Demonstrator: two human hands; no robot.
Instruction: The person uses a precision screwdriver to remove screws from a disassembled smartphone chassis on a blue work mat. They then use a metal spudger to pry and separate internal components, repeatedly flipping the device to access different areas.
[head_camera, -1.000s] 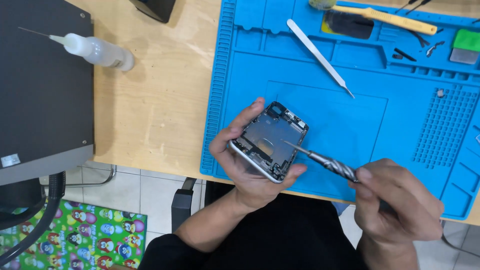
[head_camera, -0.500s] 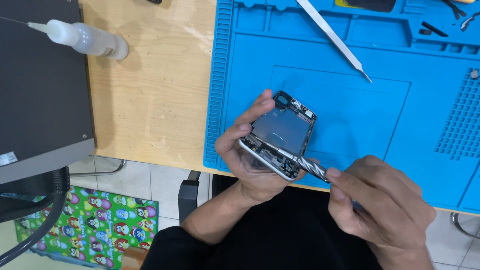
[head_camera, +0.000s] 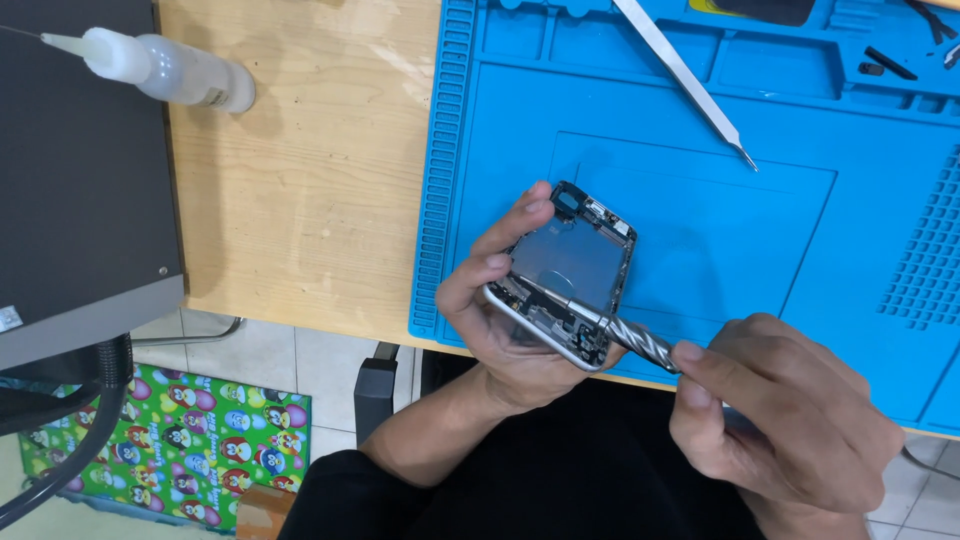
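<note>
My left hand (head_camera: 500, 320) grips an opened phone housing (head_camera: 572, 268), its bare inside facing up, just above the near edge of a blue work mat (head_camera: 700, 200). My right hand (head_camera: 775, 415) pinches a metal screwdriver (head_camera: 635, 340) with a knurled, spiral-grooved handle. Its thin shaft reaches left into the lower part of the housing, and the tip touches the small parts along the near edge. The housing is tilted, with its camera cut-out at the far end.
Long metal tweezers (head_camera: 685, 75) lie on the mat's far part, with small dark parts (head_camera: 885, 62) in its top trays. A clear squeeze bottle (head_camera: 165, 68) lies on the wooden table (head_camera: 300, 200). A dark grey box (head_camera: 80, 170) stands at left.
The view has shifted and closed in on the hands. The screwdriver tip has moved from the housing's middle down to its near edge. My left hand still holds the housing.
</note>
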